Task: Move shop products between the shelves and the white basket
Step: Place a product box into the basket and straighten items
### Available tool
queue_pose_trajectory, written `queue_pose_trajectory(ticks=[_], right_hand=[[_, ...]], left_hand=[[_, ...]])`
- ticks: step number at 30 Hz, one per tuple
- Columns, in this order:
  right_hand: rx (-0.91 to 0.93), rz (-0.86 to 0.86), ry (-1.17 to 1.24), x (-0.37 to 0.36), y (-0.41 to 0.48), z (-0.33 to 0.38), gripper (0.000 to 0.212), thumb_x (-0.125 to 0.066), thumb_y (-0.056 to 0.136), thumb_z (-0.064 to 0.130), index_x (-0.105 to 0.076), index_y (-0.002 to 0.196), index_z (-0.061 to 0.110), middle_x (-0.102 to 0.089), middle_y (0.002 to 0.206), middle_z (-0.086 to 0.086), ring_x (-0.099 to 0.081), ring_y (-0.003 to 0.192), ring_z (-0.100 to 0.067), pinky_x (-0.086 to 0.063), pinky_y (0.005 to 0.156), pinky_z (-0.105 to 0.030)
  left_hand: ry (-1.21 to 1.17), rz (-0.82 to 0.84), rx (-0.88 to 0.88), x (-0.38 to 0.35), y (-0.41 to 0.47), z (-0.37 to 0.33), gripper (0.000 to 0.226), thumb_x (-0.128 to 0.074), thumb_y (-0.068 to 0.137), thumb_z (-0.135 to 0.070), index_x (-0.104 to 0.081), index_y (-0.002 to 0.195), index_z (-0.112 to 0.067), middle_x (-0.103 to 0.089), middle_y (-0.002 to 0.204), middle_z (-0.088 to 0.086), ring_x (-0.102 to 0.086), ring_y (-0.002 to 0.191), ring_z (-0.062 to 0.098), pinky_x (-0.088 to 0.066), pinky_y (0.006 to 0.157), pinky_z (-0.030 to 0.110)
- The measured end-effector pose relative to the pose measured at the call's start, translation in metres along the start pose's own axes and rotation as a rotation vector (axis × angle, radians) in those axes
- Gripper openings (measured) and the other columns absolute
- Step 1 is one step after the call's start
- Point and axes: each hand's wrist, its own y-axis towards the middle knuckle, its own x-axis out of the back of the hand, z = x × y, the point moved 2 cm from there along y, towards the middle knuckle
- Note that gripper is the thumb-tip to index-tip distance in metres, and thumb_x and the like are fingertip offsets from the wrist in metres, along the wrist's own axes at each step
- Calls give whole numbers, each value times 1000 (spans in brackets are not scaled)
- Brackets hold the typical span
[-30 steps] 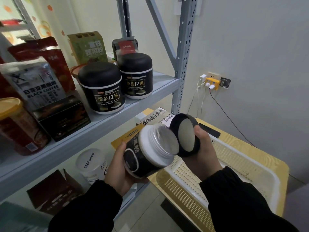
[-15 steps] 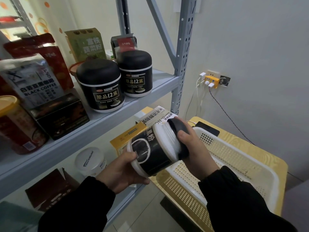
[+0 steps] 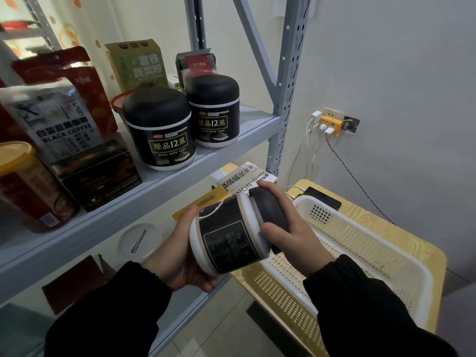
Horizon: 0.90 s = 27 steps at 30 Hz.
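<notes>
jar: black round plastic jar with a white neck and base (image 3: pixel 229 240) is lying on its side in mid-air, between the grey metal shelf (image 3: pixel 180 186) and the white perforated plastic basket (image 3: pixel 360 261).
lid: black domed lid (image 3: pixel 268 215) is sitting on the white neck; can't tell if it's seated.
left hand (image 3: pixel 177 256): gripping the base end.
right hand (image 3: pixel 296 235): curled round the lid.
method: left should be holding the body fixed while only the right is twisting. Keeping the axes in line is probably what avoids cross-threading.
next: tipping it upright before setting it down.
destination: shelf or basket, can't tell.
</notes>
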Motion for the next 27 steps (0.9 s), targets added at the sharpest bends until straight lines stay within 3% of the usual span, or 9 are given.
queue_pose_trajectory(ticks=[3, 9, 13, 15, 17, 20, 22, 24, 27], right_hand=[[17, 2, -52, -1, 0, -1, 72, -65, 70, 51, -44, 138, 61, -50, 132, 37, -56, 122, -2, -54, 101, -40], [-16, -7, 13, -2, 1, -2, 68, -65, 73, 55, -45, 138, 61, -54, 125, 37, -62, 115, -5, -60, 93, -39], [-63, -39, 91, -4, 6, -5, 70, -67, 73, 54, -49, 140, 55, -58, 130, 21, -64, 116, -14, -58, 97, -49], [-118, -72, 182, -7, 8, -7, 70, -69, 72, 54, -52, 140, 49, -59, 134, 7, -66, 116, -24, -58, 96, -56], [-193, -87, 302, -11, 10, -10, 67, -70, 73, 53, -54, 138, 46, -57, 138, -2, -66, 116, -31, -58, 92, -59], [-232, -84, 345, -17, 8, -15, 60, -68, 77, 50, -56, 135, 45, -58, 137, -3, -67, 114, -32, -62, 86, -49], [-166, -105, 217, -17, 6, -16, 64, -67, 72, 56, -54, 135, 50, -59, 136, 3, -66, 115, -24, -60, 92, -47], [-61, -114, 56, -15, 4, -14, 67, -66, 72, 57, -51, 137, 54, -57, 137, 11, -62, 121, -18, -54, 102, -50], [51, -40, -127, -13, 1, -6, 70, -65, 74, 56, -45, 141, 57, -52, 143, 16, -52, 131, -13, -47, 109, -47]], left_hand=[[-5, -8, 13, -1, -2, 0, 98, -27, 71, -86, -78, 92, -5, -59, 66, 27, -58, 46, 32, -51, 39, 28], [-73, -44, -69, -8, 0, 2, 79, -32, 78, -82, -80, 89, -21, -61, 82, 28, -60, 56, 34, -54, 48, 34], [-25, -83, -96, -5, 0, 6, 76, -36, 79, -83, -78, 99, -23, -68, 91, 27, -66, 66, 40, -60, 56, 43], [8, -134, -187, -4, 3, 12, 74, -58, 72, -83, -69, 123, -32, -75, 108, 17, -73, 90, 36, -61, 72, 49], [105, -241, -391, 1, 8, 20, 92, -76, 62, -64, -45, 145, -39, -71, 122, 3, -72, 108, 23, -59, 85, 46], [236, -315, -586, 0, 7, 20, 77, -68, 65, -54, -40, 137, -54, -65, 123, -1, -68, 110, 20, -61, 85, 43], [170, -313, -532, 2, 8, 17, 63, -67, 71, -60, -51, 130, -46, -70, 119, 5, -69, 111, 29, -60, 82, 45], [41, -275, -312, 0, 8, 13, 52, -58, 78, -72, -70, 114, -36, -76, 107, 12, -73, 97, 36, -58, 72, 48], [49, -169, -118, 1, 1, 8, 67, -27, 91, -76, -80, 90, -35, -76, 94, 16, -72, 78, 37, -57, 60, 44]])
